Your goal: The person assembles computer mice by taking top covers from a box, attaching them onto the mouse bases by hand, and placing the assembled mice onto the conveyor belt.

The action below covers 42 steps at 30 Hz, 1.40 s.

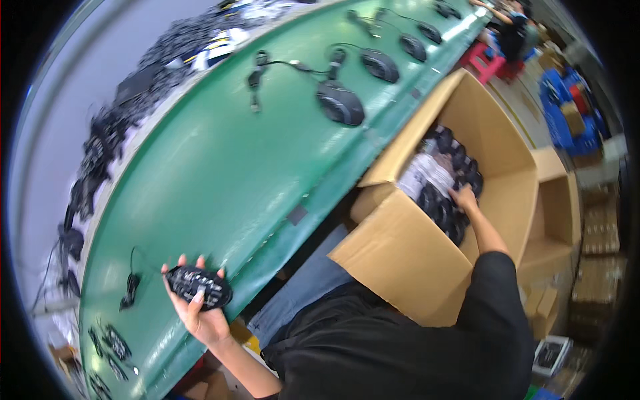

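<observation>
My left hand holds a black computer mouse upside down, its underside facing me, at the near edge of the green conveyor belt. Its cable trails to a bundled plug lying on the belt. My right hand reaches into a large open cardboard box and rests on a pile of black mice; whether the fingers grip one cannot be told.
Several more black mice with coiled cables lie further along the belt. Dark parts are heaped on the grey surface beyond it. More cardboard boxes stand to the right. Another person sits at the belt's far end by a red stool.
</observation>
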Tool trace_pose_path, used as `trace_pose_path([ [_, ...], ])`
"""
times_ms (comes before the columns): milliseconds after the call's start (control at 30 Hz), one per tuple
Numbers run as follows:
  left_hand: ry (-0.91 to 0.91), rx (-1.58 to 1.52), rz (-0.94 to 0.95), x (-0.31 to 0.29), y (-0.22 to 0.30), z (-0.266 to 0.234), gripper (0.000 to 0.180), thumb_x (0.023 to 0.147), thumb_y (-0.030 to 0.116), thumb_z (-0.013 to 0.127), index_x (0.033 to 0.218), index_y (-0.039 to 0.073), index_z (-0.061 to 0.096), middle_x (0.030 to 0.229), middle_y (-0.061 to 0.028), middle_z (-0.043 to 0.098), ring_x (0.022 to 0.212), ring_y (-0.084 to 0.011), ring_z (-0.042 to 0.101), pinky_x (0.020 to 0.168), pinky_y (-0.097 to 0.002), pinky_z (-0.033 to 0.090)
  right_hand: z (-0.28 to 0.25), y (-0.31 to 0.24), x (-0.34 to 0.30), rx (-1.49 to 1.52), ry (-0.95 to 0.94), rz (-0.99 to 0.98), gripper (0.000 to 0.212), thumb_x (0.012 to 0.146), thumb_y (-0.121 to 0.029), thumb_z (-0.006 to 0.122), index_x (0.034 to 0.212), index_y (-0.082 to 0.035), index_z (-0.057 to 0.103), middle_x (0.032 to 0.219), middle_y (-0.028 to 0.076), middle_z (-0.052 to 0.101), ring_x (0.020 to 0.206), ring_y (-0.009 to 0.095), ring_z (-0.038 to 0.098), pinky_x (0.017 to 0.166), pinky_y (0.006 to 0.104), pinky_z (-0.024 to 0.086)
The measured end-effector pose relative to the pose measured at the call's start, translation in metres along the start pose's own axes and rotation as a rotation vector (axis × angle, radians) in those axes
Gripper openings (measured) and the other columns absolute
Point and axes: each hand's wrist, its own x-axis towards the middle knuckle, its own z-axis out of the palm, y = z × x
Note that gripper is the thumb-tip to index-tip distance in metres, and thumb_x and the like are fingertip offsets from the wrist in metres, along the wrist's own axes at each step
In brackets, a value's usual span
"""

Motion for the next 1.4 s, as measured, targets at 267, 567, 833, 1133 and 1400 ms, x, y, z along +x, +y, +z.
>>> trace_pose_path([
  [267, 0.015, -0.034, -0.074, 0.004, 0.003, 0.009, 0.087, 0.071, -0.004, 0.058, 0.150, 0.011, 0.025, 0.143, -0.0210, 0.040, 0.128, -0.0415, 0.047, 0.092, -0.0632, 0.051, -0.107, -0.047, -0.054, 0.737, 0.188, -0.050, 0.058, 0.088, -0.039, 0.064, 0.132, -0.001, 0.057, 0.132, 0.016, 0.060, 0.125, 0.025, 0.054, 0.104, 0.0341, 0.039],
  [567, -0.095, -0.168, -0.132, 0.005, -0.003, 0.022, 0.087, 0.071, -0.004, 0.059, 0.150, 0.011, 0.024, 0.140, -0.0216, 0.040, 0.126, -0.0423, 0.048, 0.092, -0.0652, 0.050, -0.174, -0.259, -0.289, 1.267, -0.241, -0.852, 0.064, 0.079, 0.007, 0.073, 0.138, 0.007, 0.047, 0.131, 0.015, 0.057, 0.113, 0.018, 0.059, 0.099, 0.0285, 0.046],
  [833, -0.033, -0.274, -0.102, 0.001, -0.017, 0.043, 0.085, 0.078, -0.011, 0.062, 0.151, 0.008, 0.023, 0.138, -0.0144, 0.045, 0.124, -0.0268, 0.051, 0.103, -0.0419, 0.046, -0.089, -0.357, -0.360, 1.228, -0.639, -1.035, 0.057, 0.077, -0.005, 0.081, 0.129, 0.005, 0.058, 0.119, 0.015, 0.067, 0.104, 0.014, 0.064, 0.091, 0.0267, 0.050],
  [1133, 0.098, -0.192, -0.020, -0.002, -0.004, 0.025, 0.082, 0.080, -0.012, 0.056, 0.152, 0.005, 0.021, 0.140, -0.0117, 0.044, 0.125, -0.0197, 0.051, 0.105, -0.0362, 0.043, -0.065, -0.381, -0.377, 1.236, -0.843, -1.015, 0.059, 0.081, -0.006, 0.078, 0.133, 0.006, 0.053, 0.124, 0.018, 0.064, 0.106, 0.017, 0.064, 0.095, 0.0302, 0.049],
  [1400, 0.074, -0.291, -0.104, 0.002, -0.007, 0.015, 0.085, 0.073, -0.012, 0.055, 0.151, 0.004, 0.024, 0.136, -0.0144, 0.049, 0.123, -0.0224, 0.053, 0.106, -0.0373, 0.042, -0.063, -0.384, -0.378, 1.168, -0.610, -1.165, 0.086, 0.070, -0.009, 0.086, 0.142, 0.005, 0.039, 0.127, 0.028, 0.059, 0.116, 0.027, 0.061, 0.099, 0.0362, 0.048],
])
